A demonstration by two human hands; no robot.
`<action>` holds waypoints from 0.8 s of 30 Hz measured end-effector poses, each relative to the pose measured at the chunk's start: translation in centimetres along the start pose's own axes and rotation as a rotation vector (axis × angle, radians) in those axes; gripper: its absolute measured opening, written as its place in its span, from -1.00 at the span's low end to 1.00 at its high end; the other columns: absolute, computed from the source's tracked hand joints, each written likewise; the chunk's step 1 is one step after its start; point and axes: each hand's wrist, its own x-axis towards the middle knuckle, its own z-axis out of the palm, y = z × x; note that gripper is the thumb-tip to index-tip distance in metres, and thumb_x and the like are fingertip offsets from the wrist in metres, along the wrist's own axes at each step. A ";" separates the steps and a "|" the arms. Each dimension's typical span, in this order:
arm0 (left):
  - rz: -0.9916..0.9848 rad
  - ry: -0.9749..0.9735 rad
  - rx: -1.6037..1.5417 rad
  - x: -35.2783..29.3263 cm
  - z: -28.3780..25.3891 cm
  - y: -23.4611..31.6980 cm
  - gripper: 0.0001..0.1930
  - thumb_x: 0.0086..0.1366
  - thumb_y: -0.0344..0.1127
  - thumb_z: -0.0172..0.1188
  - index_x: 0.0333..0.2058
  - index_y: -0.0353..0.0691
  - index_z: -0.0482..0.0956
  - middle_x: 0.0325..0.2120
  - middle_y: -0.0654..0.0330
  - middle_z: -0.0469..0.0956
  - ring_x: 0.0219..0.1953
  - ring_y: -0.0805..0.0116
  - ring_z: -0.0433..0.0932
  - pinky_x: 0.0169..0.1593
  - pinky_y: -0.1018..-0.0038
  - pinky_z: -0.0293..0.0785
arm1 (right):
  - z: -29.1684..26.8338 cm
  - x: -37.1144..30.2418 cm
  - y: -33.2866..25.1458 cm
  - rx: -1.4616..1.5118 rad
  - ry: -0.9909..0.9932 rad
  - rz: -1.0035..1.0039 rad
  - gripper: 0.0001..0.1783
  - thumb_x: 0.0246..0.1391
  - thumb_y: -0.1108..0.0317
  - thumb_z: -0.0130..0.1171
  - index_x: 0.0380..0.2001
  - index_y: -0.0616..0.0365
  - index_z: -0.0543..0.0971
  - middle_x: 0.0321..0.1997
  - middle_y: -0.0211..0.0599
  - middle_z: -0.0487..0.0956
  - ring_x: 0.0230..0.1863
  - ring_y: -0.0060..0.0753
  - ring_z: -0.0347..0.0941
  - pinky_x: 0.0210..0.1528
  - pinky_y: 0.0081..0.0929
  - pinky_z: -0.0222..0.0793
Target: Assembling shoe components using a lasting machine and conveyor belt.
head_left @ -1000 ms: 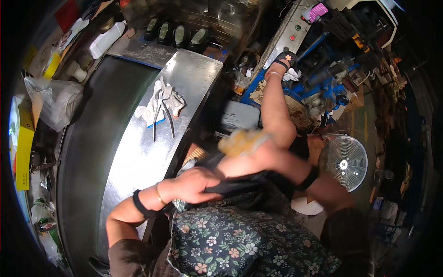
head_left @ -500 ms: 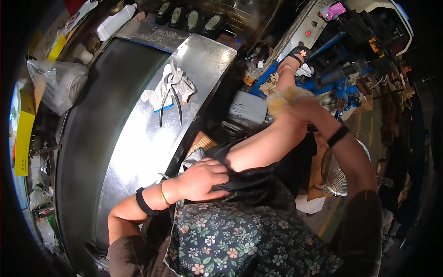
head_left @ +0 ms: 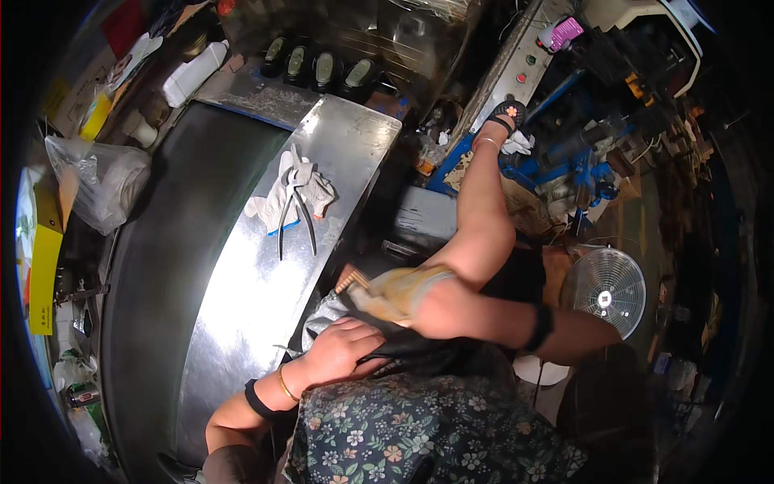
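My left hand [head_left: 347,351] lies at my lap, fingers curled over the bunched black cloth [head_left: 395,347] there, beside a grey cloth [head_left: 324,313]. A worn yellowish glove [head_left: 403,292] covers my right hand [head_left: 387,294], which is just beyond the left one, over my thigh. Motion blurs its fingers, so their closing and anything in them cannot be made out. On the shiny metal sheet [head_left: 234,298] to the left, long-handled pliers [head_left: 295,202] rest on white knitted work gloves [head_left: 272,200], apart from both hands.
A dark belt-like surface [head_left: 153,282] runs along the metal sheet's left side. Several black-and-green shoe-shaped pieces [head_left: 325,68] stand at the back. My bare leg stretches toward a control panel [head_left: 516,68]. A round fan [head_left: 605,294] stands right; a plastic bag [head_left: 101,181] hangs left.
My gloved right hand has moved from beside my lower leg back toward my lap, near the left hand. The left hand stays on the black cloth. The whole view has shifted slightly.
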 end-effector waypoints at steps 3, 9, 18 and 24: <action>0.003 0.040 0.012 0.5 0.4 -0.7 -0.66 -0.03 -0.22 0.36 -0.28 -0.25 0.55 -0.29 0.11 0.57 -0.23 0.11 0.53 -0.13 0.31 0.44 | -4.1 -3.1 8.6 0.172 -0.578 0.384 -0.48 0.05 -0.11 0.12 -0.07 0.02 0.55 -0.03 -0.29 0.55 -0.07 -0.32 0.50 0.04 -0.38 0.36; 0.000 0.055 -0.067 2.3 0.9 -1.1 -0.64 -0.05 -0.21 0.35 -0.29 -0.27 0.53 -0.28 0.10 0.56 -0.25 0.09 0.53 -0.15 0.28 0.41 | -7.5 -5.4 25.0 0.603 0.252 0.547 -0.57 0.06 0.09 0.15 -0.08 0.13 0.58 -0.09 -0.04 0.59 0.01 -0.10 0.50 0.06 -0.28 0.38; 0.044 -0.053 -0.137 5.0 0.7 -1.3 -0.61 -0.07 -0.21 0.36 -0.23 -0.19 0.56 0.07 0.13 0.47 0.08 0.13 0.44 0.04 0.23 0.37 | -4.0 -4.7 24.8 -0.137 -0.076 0.486 -0.57 0.05 0.05 0.19 -0.14 0.14 0.57 -0.17 -0.13 0.55 -0.12 -0.18 0.48 -0.10 -0.24 0.37; 0.082 -0.116 -0.201 5.6 2.6 -2.9 -0.56 -0.06 -0.19 0.32 -0.16 -0.20 0.58 -0.02 0.13 0.54 0.09 0.12 0.46 0.09 0.23 0.39 | -2.1 -9.5 4.9 0.172 -0.172 0.066 -0.42 0.22 0.15 -0.05 0.29 0.02 0.25 0.41 -0.16 0.12 0.43 -0.17 -0.01 0.42 -0.17 -0.14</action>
